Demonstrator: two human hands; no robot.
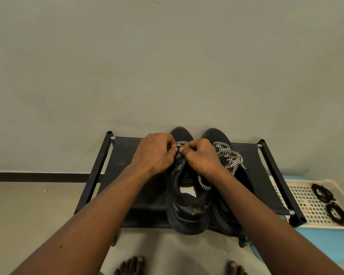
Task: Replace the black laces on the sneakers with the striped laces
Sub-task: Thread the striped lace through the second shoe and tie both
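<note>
Two black sneakers stand side by side on a low black rack [135, 175], toes toward the wall. Over the left sneaker [187, 205], my left hand [155, 153] and my right hand [203, 157] meet, each pinching the black-and-white striped lace [204, 184] near the lower eyelets. A loose end of that lace hangs over the shoe's opening. The right sneaker [216, 135] carries a striped lace [231, 158] tied in a bunch on its tongue. Two coiled black laces [324, 192] lie in a tray at the right.
The white perforated tray [306, 205] rests on something blue [326, 247] beside the rack. A plain wall stands right behind the rack, with a dark skirting strip [38, 176] at floor level. My bare feet [131, 264] are on the floor in front.
</note>
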